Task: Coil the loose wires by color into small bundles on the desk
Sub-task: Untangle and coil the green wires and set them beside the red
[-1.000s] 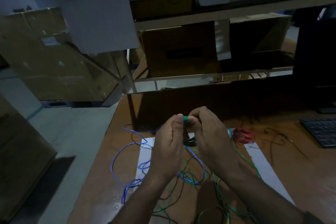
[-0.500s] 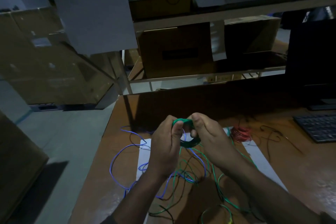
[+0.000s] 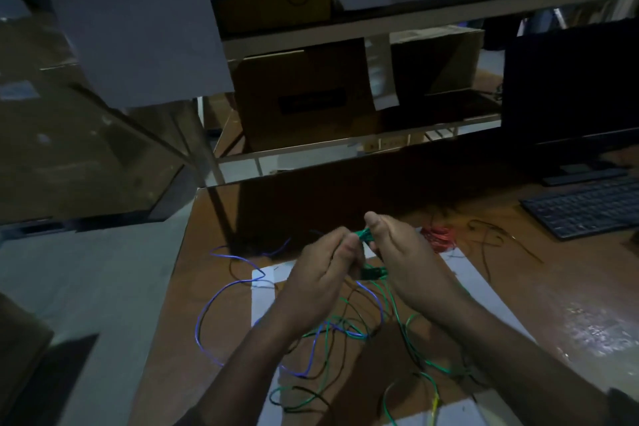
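Green wire (image 3: 366, 235) is what I'm on now — a small coil of it sits between both hands, held up above the desk (image 3: 553, 287), with its loose tail running down through the tangle toward the near edge. Left hand (image 3: 321, 278) pinches the coil at its left side, fingers curled round it. Right hand (image 3: 408, 263) grips the other side, thumb up, top loops showing just under the thumb. Lower part of the coil (image 3: 371, 272) peeks out dark between the palms; light is poor, so I can't count the turns.

Handling, as I judge it: thin, light, springy. It will want to unwind the moment the pinch slackens, and the insulation looks slick. Best hold is across all the turns at once, thumb against forefinger, with the free hand feeding the tail near the coil, not far down the slack.

Snag risk: the green tail crosses the blue wire (image 3: 207, 304) and a black wire (image 3: 345, 322) on the white paper strip (image 3: 262, 290). Pull hard and the whole knot lifts — better to feed slowly.

Red bundle (image 3: 441, 237) already lies coiled on the desk beyond my right hand, near the keyboard (image 3: 584, 211). Blue and black are still loose, so I'd call it under halfway.
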The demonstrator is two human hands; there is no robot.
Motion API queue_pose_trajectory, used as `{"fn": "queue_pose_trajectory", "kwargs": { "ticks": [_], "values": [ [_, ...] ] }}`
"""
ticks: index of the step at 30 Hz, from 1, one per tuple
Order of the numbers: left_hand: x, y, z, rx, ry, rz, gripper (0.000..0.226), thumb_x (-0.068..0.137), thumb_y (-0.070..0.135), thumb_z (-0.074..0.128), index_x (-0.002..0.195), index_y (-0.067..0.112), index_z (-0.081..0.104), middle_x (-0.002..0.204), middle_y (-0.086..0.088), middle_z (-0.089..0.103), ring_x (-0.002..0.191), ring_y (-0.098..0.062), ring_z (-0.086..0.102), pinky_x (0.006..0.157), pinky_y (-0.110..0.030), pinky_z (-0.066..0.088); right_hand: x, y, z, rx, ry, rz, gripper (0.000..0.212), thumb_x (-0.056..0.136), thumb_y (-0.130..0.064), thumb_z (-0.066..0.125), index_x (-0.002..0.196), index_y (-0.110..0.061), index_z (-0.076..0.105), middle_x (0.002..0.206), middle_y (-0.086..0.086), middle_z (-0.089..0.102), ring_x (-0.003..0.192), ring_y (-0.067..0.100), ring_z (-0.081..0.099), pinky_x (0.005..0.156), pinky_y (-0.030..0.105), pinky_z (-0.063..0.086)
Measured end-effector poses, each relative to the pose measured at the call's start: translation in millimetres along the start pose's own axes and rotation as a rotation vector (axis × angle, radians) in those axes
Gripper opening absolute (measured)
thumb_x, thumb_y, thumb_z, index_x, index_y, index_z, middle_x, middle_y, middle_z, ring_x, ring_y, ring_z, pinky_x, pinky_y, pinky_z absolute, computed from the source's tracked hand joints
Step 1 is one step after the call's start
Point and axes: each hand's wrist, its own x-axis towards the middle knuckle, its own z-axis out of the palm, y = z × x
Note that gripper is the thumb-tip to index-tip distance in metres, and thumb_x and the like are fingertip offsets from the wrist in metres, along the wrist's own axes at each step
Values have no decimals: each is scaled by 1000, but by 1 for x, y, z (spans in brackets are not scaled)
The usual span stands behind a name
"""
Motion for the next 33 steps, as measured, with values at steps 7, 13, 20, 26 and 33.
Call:
{"fn": "queue_pose_trajectory", "kwargs": {
  "ticks": [7,13,20,26,33],
  "values": [
    [5,10,-21,-112,-406,-128,40,106,48,40,87,20,61,78,8,60,77,-10,57,78,-35,48,-13,16,1,-202,23,-127,51,108,-50,27,83,-14,53,71,3,52,67,21,52,64,48,43],
    [-3,10,7,-92,-136,23,32,108,44,34,77,41,44,74,13,44,70,-7,41,66,-32,37,-20,19,0,-105,163,-115,47,106,-51,22,81,-21,50,74,-1,49,74,19,50,64,44,43],
    [-11,-6,39,-18,-118,-18,31,111,35,34,81,30,43,72,16,46,68,-5,45,65,-20,34,-41,35,6,65,211,60,45,108,-41,32,84,-9,51,76,13,49,71,25,48,67,47,39],
    [-3,-8,68,-213,-103,-117,35,108,40,36,78,24,45,69,17,45,67,-2,43,67,-18,37,-50,65,-11,74,220,128,39,109,-44,32,91,-17,55,81,7,56,77,23,55,69,51,46],
    [26,-21,69,-176,136,-189,39,106,44,35,70,39,48,68,13,47,77,-27,51,77,-32,43,-67,136,-36,108,105,286,12,106,-33,50,111,-35,60,106,-13,65,98,-3,60,78,19,48]
  ]
}}
